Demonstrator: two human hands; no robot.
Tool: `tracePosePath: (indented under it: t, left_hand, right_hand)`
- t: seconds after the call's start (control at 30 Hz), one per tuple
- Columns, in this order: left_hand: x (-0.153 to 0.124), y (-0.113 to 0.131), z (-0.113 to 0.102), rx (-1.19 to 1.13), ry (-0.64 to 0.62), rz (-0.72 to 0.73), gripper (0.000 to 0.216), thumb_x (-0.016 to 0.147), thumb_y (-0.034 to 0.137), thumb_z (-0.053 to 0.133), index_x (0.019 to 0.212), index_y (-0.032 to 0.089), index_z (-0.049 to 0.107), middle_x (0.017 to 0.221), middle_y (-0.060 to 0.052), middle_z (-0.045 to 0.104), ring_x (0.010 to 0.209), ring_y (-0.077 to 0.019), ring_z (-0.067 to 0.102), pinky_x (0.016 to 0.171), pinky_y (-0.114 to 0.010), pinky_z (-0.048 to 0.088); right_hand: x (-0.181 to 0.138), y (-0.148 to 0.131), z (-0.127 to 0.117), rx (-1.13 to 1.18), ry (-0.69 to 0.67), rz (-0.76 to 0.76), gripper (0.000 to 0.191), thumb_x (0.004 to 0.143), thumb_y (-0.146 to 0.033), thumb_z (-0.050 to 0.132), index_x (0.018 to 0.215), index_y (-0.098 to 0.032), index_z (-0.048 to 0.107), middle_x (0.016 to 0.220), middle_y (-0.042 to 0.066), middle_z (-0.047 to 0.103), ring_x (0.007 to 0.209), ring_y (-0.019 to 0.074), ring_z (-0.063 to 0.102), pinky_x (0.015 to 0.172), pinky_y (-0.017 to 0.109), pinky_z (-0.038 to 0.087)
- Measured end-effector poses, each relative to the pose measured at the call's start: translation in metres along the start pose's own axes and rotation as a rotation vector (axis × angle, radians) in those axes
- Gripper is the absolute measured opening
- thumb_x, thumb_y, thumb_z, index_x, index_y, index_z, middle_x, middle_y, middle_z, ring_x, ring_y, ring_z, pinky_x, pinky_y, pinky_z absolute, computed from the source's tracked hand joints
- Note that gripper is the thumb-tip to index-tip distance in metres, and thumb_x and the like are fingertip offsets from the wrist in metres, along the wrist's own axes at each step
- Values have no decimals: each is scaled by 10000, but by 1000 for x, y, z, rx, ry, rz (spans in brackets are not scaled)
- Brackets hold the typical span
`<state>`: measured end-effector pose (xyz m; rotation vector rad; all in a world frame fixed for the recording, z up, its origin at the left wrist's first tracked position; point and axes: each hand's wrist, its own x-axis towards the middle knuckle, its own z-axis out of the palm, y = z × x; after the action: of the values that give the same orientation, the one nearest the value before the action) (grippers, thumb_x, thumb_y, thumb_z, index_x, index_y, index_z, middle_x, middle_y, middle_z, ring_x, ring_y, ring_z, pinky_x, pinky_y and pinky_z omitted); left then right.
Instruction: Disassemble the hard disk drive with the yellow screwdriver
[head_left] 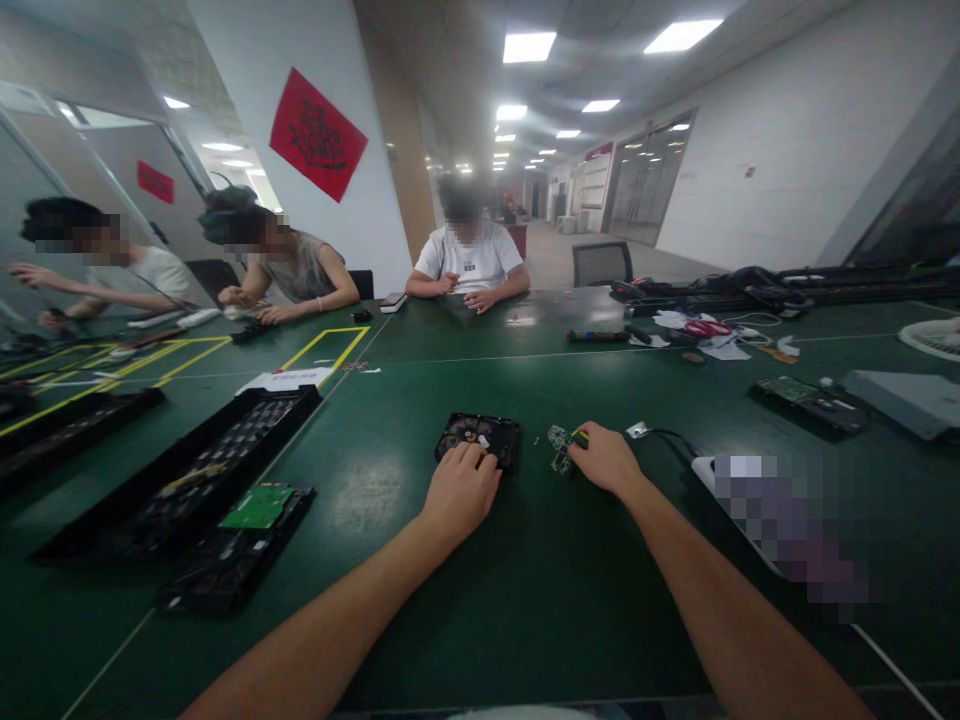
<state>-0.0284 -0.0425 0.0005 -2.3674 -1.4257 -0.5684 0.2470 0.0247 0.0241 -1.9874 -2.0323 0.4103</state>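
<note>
My left hand (461, 488) rests on the near side of a black hard drive (506, 432), with its fingers bent over the drive's inner parts. Small pale and brass-coloured parts show close to the fingertips. To the right, my right hand (609, 460) is closed around a screwdriver (580, 438) with a black and yellow handle; the palm hides most of the tool. A small green circuit board (559, 448) lies right beside those fingers, against the tabletop. Tiny loose bits lie between the board and the drive.
Left stand a long black tray (97, 520) and another drive with a green board (259, 507). At right are a white power bank-like device (750, 530) with a cable, a further drive (810, 405) and a grey box (907, 400). Several people sit across the green table (420, 640).
</note>
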Motion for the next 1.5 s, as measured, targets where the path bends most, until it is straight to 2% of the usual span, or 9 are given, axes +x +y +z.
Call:
tracePosePath:
  t: [0.1,0.3,0.53,0.67,0.77,1.03,1.3,1.43,1.5]
  left_hand:
    - [-2,6,-8,-26,-12,7,188,974,314,565,1023,170,675,1073,-145,661,1044,-308,598,902,-459,515]
    - [2,0,-10,-85,-15,13,187,976,305,559,1025,176,685,1037,-136,667,1043,-298,609,927,-472,524]
    - [2,-4,-7,-120,-21,8,200,982,318,547,1038,184,684,1065,-130,659,1063,-295,598,962,-474,524]
    - [3,-3,-9,-134,-28,4,200,987,310,535,1021,184,687,1038,-125,656,1031,-283,598,947,-465,532]
    - [3,-4,-10,-143,-26,10,192,981,308,546,1015,189,693,1036,-125,650,1024,-280,595,941,-467,534]
    - [3,-9,-12,-243,-34,-14,134,934,276,624,1016,204,703,1037,-110,648,1045,-274,588,920,-437,543]
    - [3,1,-15,-280,-41,9,183,984,307,554,979,201,702,996,-97,668,961,-244,615,847,-397,540]
    - [4,6,-18,-322,-7,-29,266,995,374,549,1144,199,683,1064,-103,690,1002,-256,629,894,-415,537]
    - [5,8,-21,-372,6,-31,421,968,466,596,1297,203,621,1116,-104,692,1047,-266,631,936,-428,532]
  right_hand:
    - [3,4,-2,-7,25,0,362,921,-360,602,1204,-152,692,1139,150,741,1023,277,692,805,308,455]
    - [5,7,-7,7,-1,11,286,908,-378,602,1021,-150,734,1033,128,748,920,251,682,717,293,422]
    - [4,10,-10,314,25,112,308,821,-349,706,1066,-161,709,998,75,745,858,209,672,674,270,442]
    - [2,12,-13,540,-43,119,183,814,-338,696,833,-157,673,732,35,691,600,144,591,521,239,395]
    - [1,11,-15,681,-102,132,206,822,-323,673,702,-162,630,611,15,627,489,102,504,438,210,324]
    - [-1,11,-20,955,-114,176,219,758,-318,741,673,-167,607,560,7,593,435,82,447,365,190,262]
    - [-1,5,-18,1278,-245,167,244,758,-297,764,729,-183,551,603,-37,540,425,49,378,351,162,207]
    - [-7,-8,-8,1327,-320,137,285,755,-300,798,725,-182,540,592,-52,529,429,43,376,368,157,231]
    - [-11,-16,-2,1342,-365,95,308,764,-309,801,713,-186,523,579,-60,516,421,42,366,371,164,238]
